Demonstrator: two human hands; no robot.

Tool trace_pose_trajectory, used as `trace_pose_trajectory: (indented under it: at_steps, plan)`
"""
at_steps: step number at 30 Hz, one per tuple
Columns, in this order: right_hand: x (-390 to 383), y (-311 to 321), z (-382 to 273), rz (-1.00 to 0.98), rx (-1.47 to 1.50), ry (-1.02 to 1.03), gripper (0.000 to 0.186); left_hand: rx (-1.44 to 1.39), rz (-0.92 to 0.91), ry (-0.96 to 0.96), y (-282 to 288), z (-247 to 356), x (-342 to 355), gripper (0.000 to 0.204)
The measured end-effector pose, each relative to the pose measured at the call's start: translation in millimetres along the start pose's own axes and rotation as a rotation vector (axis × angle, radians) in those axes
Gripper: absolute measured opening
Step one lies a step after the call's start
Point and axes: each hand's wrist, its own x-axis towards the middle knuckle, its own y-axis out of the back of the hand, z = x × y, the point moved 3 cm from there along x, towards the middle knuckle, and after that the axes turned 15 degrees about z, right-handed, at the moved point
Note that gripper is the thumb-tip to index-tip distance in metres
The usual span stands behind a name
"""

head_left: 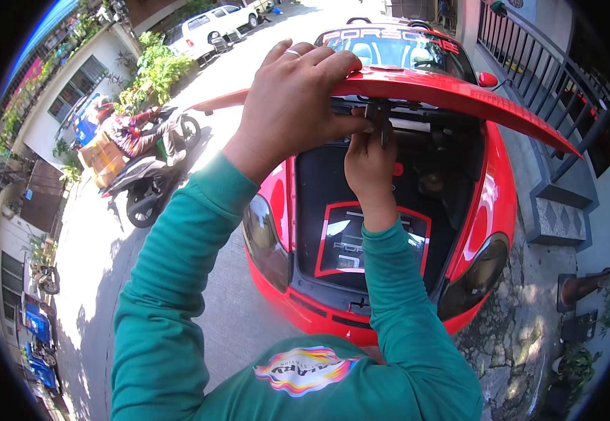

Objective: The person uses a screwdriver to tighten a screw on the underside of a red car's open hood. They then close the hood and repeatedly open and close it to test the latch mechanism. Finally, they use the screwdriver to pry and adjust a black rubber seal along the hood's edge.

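Note:
A red car's front hood (445,91) is raised, its edge across the upper middle. My left hand (294,95) grips that edge, fingers over the top and thumb underneath near my right hand. A ring is on one finger. My right hand (372,165) reaches up under the hood, its fingers closed round a dark metal tool (384,130) that looks like pliers. The tool's upper end meets the hood's underside, and its jaws are partly hidden. Below lies the dark front trunk (319,172), with a red-framed panel (333,263) inside.
The car's headlights (266,231) flank the trunk, and a latch (358,304) sits at its front lip. On the left, a person on a motorcycle (147,186) carries a cardboard box (101,160). Steps (561,217), a metal railing (529,63) and potted plants (577,365) line the right.

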Motion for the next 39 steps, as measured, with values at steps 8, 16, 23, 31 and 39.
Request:
trace_pose_trajectory:
  at_steps: [8,16,23,31,39]
  plan:
    - [-28.9,-30.3,2.1,-0.094,0.233,-0.246,0.02,-0.029,-0.043,0.041,2.9,1.4,2.5,0.067]
    - [-22.4,-54.7,-39.4,-0.363,1.912,-1.05,0.06,-0.127,-0.237,0.078,6.3,-6.7,8.0,0.084]
    - [-21.7,-49.1,-52.2,-0.404,1.825,-1.27,0.053,-0.222,-0.272,0.071,11.5,-6.6,2.8,0.09]
    - [-54.2,-26.5,17.8,-0.192,0.543,-0.737,0.026,-0.186,-0.26,0.088,7.3,-4.5,2.7,0.088]
    - [-21.4,-21.2,22.2,0.035,0.309,-0.261,0.027,-0.037,-0.121,0.089,1.0,2.2,-3.2,0.079]
